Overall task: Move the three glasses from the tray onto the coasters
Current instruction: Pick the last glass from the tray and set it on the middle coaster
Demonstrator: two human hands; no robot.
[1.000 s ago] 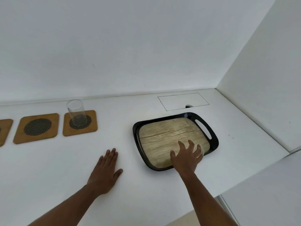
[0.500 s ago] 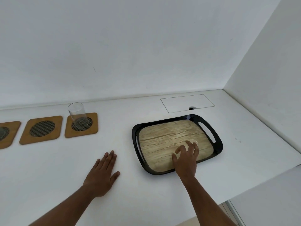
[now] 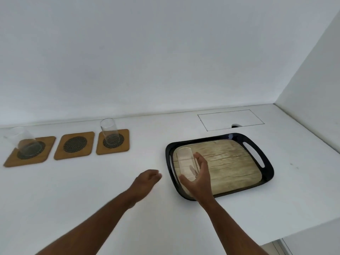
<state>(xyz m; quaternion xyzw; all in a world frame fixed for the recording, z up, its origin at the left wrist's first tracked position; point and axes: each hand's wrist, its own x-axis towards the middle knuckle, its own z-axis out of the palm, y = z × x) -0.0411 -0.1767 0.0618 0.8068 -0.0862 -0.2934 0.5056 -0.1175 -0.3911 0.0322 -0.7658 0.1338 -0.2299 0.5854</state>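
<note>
Right hand (image 3: 197, 178) over tray (image 3: 267, 173), palm leftward, fingers curled, grip pinching upright glass (image 3: 186, 163). Left hand (image 3: 147, 181) loosely curled above tabletop (image 3: 92, 190), holding nothing.

this looks like a home kitchen or a plain domestic counter: a smooth white worktop (image 3: 184, 227) meets bare white walls (image 3: 165, 52) in a corner, with a rectangular cut-out panel (image 3: 230, 120) set flush in the surface. household serving things sit on it: a black tray (image 3: 267, 173) with a wood-print base, wooden coasters (image 3: 74, 145) and clear drinking glasses (image 3: 109, 129).
</note>
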